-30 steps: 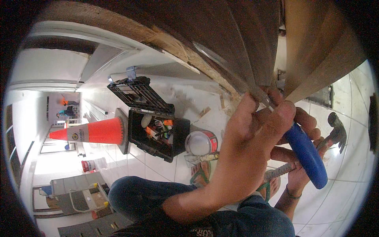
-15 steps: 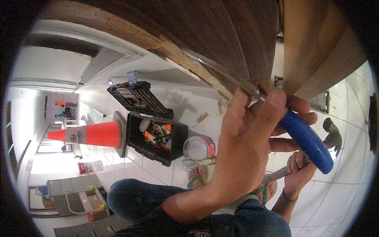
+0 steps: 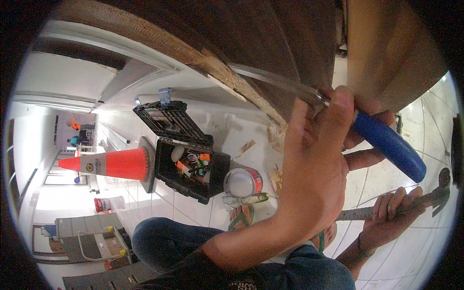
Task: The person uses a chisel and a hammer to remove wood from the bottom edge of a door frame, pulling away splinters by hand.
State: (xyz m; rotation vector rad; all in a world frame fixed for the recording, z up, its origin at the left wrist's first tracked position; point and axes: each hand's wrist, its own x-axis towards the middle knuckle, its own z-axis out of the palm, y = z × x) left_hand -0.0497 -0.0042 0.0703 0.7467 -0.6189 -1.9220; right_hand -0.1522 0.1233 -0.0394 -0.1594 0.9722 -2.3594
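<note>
Since the earlier frame the hammer point(image 3: 439, 194) had moved out to the right, away from the butt of the blue-handled chisel point(image 3: 388, 144). The left hand point(image 3: 316, 166) had its fingers closed round the chisel's neck — long axis slanting up-left along the wooden panel point(image 3: 278, 46). The right hand point(image 3: 384, 225) gripped the hammer's shaft — its head below and right of the butt, apart from it.

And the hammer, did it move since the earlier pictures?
Yes. The hammer moved toward the picture's right, farther from the open black toolbox.
</note>
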